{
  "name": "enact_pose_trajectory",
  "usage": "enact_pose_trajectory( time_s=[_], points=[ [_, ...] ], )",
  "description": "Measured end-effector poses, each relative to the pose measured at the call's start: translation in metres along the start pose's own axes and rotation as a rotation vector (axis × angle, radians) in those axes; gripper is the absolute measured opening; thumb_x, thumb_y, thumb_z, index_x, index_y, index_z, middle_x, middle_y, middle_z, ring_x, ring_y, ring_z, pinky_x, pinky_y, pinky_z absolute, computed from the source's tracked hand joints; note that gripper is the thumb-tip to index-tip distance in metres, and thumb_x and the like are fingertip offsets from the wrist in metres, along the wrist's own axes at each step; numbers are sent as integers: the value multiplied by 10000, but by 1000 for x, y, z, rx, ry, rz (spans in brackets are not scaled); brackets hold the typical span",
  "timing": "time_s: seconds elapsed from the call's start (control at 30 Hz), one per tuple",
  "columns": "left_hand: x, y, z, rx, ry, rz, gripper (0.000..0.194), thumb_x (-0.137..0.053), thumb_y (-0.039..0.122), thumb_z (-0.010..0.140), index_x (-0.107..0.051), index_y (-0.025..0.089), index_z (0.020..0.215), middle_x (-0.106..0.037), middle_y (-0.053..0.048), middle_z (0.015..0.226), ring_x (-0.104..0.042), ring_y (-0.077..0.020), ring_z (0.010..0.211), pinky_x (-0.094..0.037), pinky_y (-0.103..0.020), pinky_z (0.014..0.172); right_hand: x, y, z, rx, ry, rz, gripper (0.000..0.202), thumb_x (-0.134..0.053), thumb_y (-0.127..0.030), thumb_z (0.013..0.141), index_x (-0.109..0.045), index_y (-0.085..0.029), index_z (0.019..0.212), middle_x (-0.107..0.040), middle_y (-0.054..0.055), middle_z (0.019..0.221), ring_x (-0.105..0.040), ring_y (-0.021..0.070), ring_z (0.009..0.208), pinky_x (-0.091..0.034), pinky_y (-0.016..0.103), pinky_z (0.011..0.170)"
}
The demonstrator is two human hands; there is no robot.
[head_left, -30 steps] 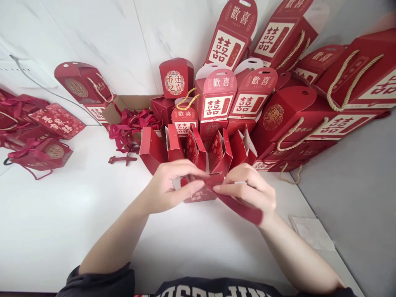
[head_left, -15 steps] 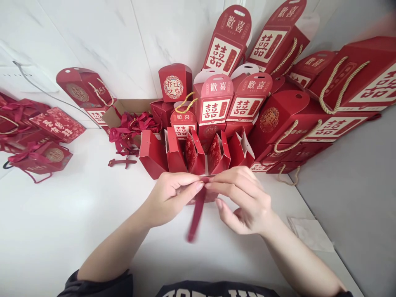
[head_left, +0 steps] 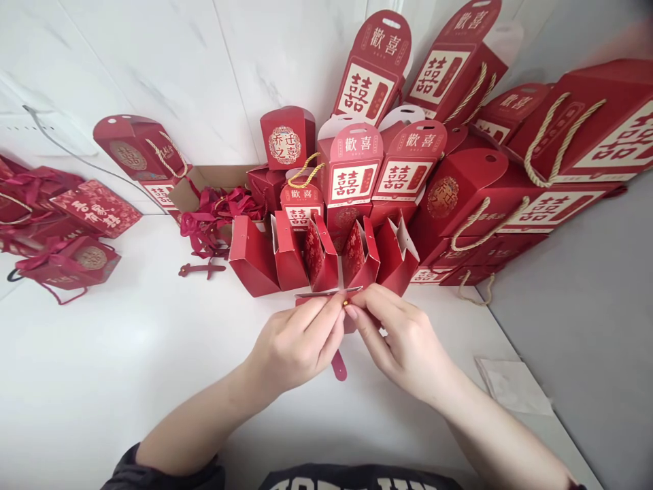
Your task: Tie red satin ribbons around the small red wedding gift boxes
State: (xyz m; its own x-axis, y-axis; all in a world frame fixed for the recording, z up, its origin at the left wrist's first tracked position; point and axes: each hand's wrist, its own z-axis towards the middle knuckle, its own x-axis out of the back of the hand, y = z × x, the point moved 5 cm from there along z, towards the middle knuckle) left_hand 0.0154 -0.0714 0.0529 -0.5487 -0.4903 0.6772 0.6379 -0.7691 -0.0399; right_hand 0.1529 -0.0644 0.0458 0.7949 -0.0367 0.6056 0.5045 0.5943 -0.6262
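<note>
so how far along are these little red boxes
The five red gift boxes in the row look folded into shape. In hand is one more red box: the left hand and right hand meet at its small gold fastener. Seemingly left: the hanging end of its dark red strap looks unfastened, and I see no strap on the row, so those probably need theirs.
</note>
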Motion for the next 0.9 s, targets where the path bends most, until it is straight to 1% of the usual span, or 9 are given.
enact_pose_trajectory(
  time_s=[0.17,0.27,0.37,0.43,0.5,0.57,0.63,0.77,0.9],
  points=[
    [0,-2,-2,15,12,-49,284,-615,73,827,-631,86,1110,-743,-66,928,-704,-153,769,-555,-253,666,2,-1,1,63,12,47,135,-472,-119,963,-514,-160,843,-509,4,754,-456,98,660,-405,224,616],
    [0,-8,-1,112,-4,-211,229,-591,71,841,-666,113,1052,-743,-67,924,-700,-157,771,-553,-250,671,6,1,2,104,-31,73,118,-483,-122,963,-537,-155,864,-530,13,767,-480,105,685,-427,235,630],
    [-5,-19,3,380,-121,-559,171,-544,110,890,-712,141,896,-737,-54,847,-682,-145,722,-543,-243,643,15,2,4,197,-16,100,105,-495,-86,945,-585,-140,937,-598,44,831,-554,127,763,-480,264,689],
    [-10,-25,2,600,-193,-814,243,-521,181,923,-715,147,781,-717,-44,744,-655,-134,645,-528,-242,590,22,-1,3,358,65,20,149,-560,-60,896,-610,-133,1016,-641,74,917,-596,159,850,-509,306,747],
    [-16,-30,0,778,-206,-1012,319,-530,252,924,-697,142,676,-683,-41,641,-634,-142,595,-514,-255,556,23,-3,0,529,123,-145,268,-630,-49,845,-626,-145,1095,-666,97,1029,-614,201,945,-517,352,792],
    [-21,-34,-3,900,-199,-1145,357,-559,297,902,-677,136,606,-648,-44,570,-624,-159,570,-506,-278,544,19,-3,-2,621,125,-284,353,-652,-43,832,-632,-162,1163,-671,105,1115,-618,225,1019,-520,378,824],
    [-26,-36,-6,977,-215,-1233,362,-582,322,881,-676,130,589,-628,-48,543,-608,-165,543,-492,-293,527,15,-1,-2,639,112,-330,400,-637,-35,843,-618,-160,1223,-669,110,1166,-612,233,1084,-527,387,871],
    [-30,-36,-8,1022,-268,-1294,367,-587,342,872,-669,126,586,-610,-50,549,-589,-162,551,-479,-296,535,11,1,-1,613,96,-285,381,-640,-47,849,-623,-156,1214,-657,118,1222,-599,244,1153,-544,403,942],
    [-24,-30,-2,891,-389,-1223,345,-549,324,899,-669,126,642,-648,-60,680,-612,-173,680,-498,-297,638,8,1,-5,641,145,-225,322,-648,-53,847,-635,-120,1161,-660,153,1234,-616,244,1165,-573,386,942]
  ],
)
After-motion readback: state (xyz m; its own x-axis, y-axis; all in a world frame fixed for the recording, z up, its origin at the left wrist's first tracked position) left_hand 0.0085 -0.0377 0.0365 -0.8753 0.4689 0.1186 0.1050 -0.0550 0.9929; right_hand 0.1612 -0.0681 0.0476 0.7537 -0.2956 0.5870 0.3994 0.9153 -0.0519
